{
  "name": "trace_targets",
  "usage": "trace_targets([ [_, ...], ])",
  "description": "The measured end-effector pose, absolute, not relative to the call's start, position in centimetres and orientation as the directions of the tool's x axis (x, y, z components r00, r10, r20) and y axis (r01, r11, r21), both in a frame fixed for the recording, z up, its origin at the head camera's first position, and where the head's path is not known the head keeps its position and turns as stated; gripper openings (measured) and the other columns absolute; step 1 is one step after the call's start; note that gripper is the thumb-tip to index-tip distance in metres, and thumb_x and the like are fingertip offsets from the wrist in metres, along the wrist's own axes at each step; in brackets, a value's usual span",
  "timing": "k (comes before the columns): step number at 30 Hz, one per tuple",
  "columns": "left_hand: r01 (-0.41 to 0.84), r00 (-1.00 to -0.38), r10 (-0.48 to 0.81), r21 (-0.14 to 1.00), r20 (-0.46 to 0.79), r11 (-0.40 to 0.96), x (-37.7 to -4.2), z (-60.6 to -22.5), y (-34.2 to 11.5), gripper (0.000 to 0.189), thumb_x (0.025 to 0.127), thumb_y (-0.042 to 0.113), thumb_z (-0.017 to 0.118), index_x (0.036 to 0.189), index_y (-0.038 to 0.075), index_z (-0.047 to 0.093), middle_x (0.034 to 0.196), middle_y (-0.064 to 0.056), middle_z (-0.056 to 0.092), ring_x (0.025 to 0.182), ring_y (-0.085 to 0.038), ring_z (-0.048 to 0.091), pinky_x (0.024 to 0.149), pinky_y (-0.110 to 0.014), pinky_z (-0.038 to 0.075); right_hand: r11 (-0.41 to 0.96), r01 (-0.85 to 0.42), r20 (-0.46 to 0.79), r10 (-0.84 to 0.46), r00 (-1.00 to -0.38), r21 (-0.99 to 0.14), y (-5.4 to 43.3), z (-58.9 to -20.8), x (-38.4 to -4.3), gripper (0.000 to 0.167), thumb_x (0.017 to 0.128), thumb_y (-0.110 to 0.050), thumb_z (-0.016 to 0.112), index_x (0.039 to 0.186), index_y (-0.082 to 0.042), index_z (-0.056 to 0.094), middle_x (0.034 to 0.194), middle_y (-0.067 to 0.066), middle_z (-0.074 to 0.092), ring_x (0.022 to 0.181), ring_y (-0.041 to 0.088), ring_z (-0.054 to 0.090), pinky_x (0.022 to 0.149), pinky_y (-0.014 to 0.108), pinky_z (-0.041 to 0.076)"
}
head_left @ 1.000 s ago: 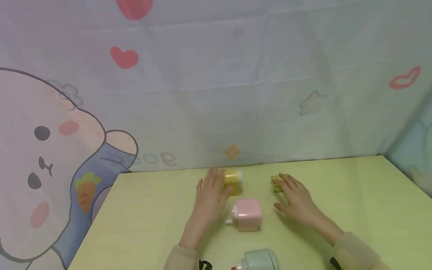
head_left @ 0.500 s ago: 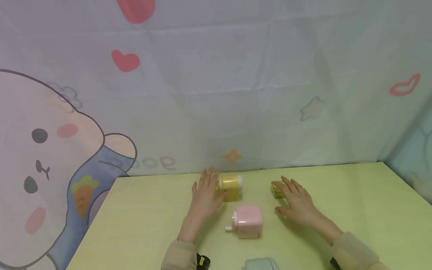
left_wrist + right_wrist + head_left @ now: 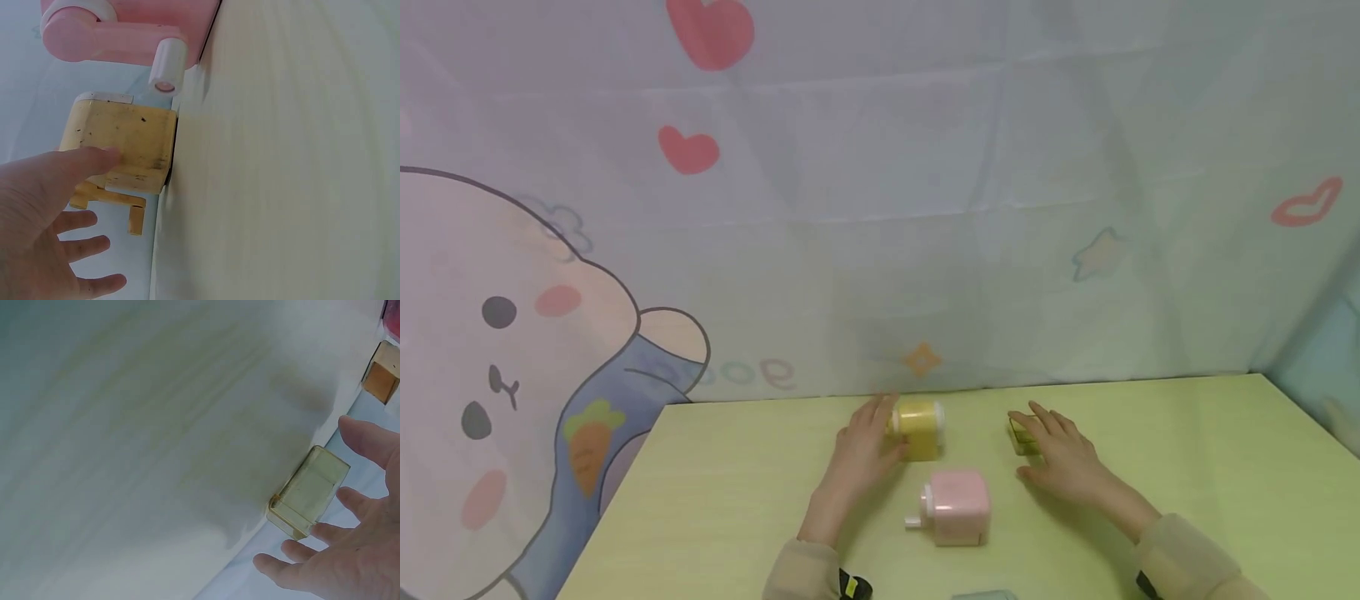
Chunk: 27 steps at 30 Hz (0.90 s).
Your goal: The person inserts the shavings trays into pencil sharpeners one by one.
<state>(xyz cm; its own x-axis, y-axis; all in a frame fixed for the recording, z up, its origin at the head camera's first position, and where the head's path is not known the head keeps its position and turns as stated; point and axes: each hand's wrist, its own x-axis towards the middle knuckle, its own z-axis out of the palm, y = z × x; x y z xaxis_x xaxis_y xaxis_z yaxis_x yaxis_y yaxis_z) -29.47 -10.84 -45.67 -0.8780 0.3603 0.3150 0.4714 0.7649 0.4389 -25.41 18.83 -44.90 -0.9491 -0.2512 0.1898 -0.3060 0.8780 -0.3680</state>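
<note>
A yellow crank pencil sharpener [image 3: 922,432] stands near the table's back edge. My left hand [image 3: 863,446] is at its left side; in the left wrist view the thumb [image 3: 94,160] overlaps the body, and the other fingers are spread beyond the crank [image 3: 119,199]. Whether the thumb touches the body I cannot tell. Further right lies a small see-through yellow box [image 3: 310,490], like a shavings drawer. Over its right side hovers my right hand [image 3: 1066,457], fingers apart and slightly bent, partly hiding it in the head view. No clear grip on the box shows.
A pink crank pencil sharpener [image 3: 960,508] stands between the hands, nearer to me, its handle pointing left. At the bottom edge shows the top of a pale blue-green object [image 3: 985,595]. A printed cloth [image 3: 880,250] hangs behind the light table [image 3: 715,500].
The head view has tilted up, so the blue-green sharpener has mostly slid out of the bottom. My left hand has come slightly closer to the yellow sharpener. The right hand stays near the box.
</note>
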Motion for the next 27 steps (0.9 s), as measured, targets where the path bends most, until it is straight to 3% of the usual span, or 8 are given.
trace_targets([
  [10,0.493,-0.870,0.388,0.490,0.305,0.719,-29.7,-45.3,-10.6,0.074,0.088,0.027,0.069,0.150,0.018,0.029,0.149,-0.014,0.040,0.133,-0.036,0.043,0.101,-0.059,0.041,0.876,-0.312,0.178,-0.263,-0.948,-0.369,19.5,-44.9,-26.4,0.076,0.076,-0.013,0.076,0.142,-0.006,0.039,0.148,0.030,0.031,0.122,0.058,0.038,0.077,0.074,0.041],
  [16,0.505,-0.863,0.412,0.520,0.293,0.689,-29.9,-45.4,-10.4,0.076,0.088,0.026,0.068,0.151,0.022,0.026,0.149,-0.009,0.039,0.133,-0.031,0.044,0.104,-0.052,0.042,0.874,-0.327,0.176,-0.280,-0.944,-0.358,19.7,-44.8,-26.8,0.072,0.077,-0.009,0.074,0.140,0.000,0.039,0.142,0.032,0.039,0.115,0.056,0.045,0.077,0.065,0.047],
  [22,0.505,-0.863,0.420,0.519,0.282,0.690,-30.0,-45.5,-10.1,0.077,0.088,0.024,0.068,0.152,0.024,0.025,0.147,-0.010,0.041,0.130,-0.030,0.047,0.102,-0.051,0.044,0.877,-0.346,0.197,-0.294,-0.935,-0.334,19.7,-44.7,-27.0,0.063,0.075,0.011,0.060,0.135,0.008,0.043,0.136,0.032,0.045,0.112,0.055,0.048,0.087,0.064,0.046],
  [27,0.495,-0.868,0.420,0.526,0.265,0.692,-30.0,-45.6,-10.0,0.075,0.090,0.024,0.065,0.152,0.022,0.023,0.143,-0.011,0.045,0.125,-0.028,0.051,0.102,-0.047,0.045,0.872,-0.367,0.225,-0.306,-0.925,-0.324,19.8,-44.7,-27.2,0.056,0.075,0.012,0.057,0.130,0.011,0.046,0.130,0.032,0.050,0.111,0.053,0.051,0.094,0.061,0.044],
])
